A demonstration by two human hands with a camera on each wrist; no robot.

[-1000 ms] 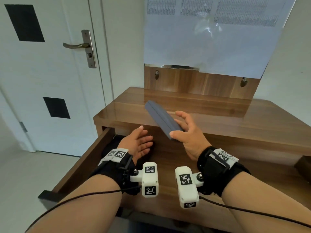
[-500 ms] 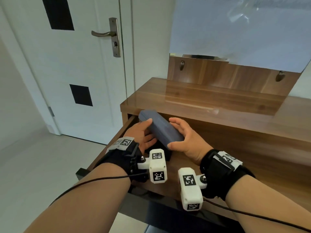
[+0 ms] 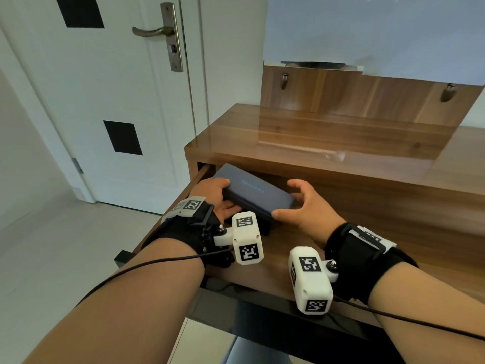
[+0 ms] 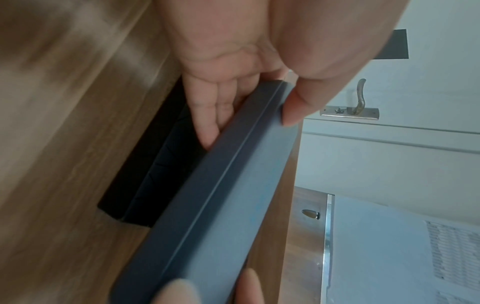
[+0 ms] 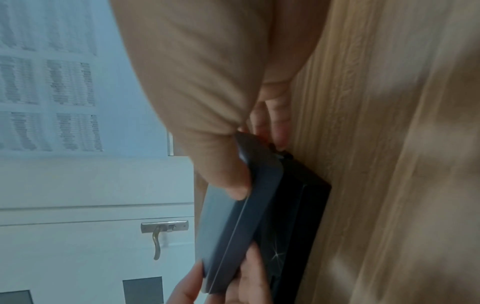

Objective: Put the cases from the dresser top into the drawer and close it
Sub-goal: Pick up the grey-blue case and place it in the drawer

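Lowered since a moment ago, grey case (image 3: 253, 194) lies lengthwise between my hands, left hand (image 3: 219, 197) and right hand (image 3: 301, 206) gripping its ends above black case (image 5: 293, 216) in drawer (image 3: 262, 261).

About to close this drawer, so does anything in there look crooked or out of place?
One thing: the grey case lies slanted on top of a black case in the open drawer, not flat on the drawer bottom. Both hands hold its ends. No damage shows.
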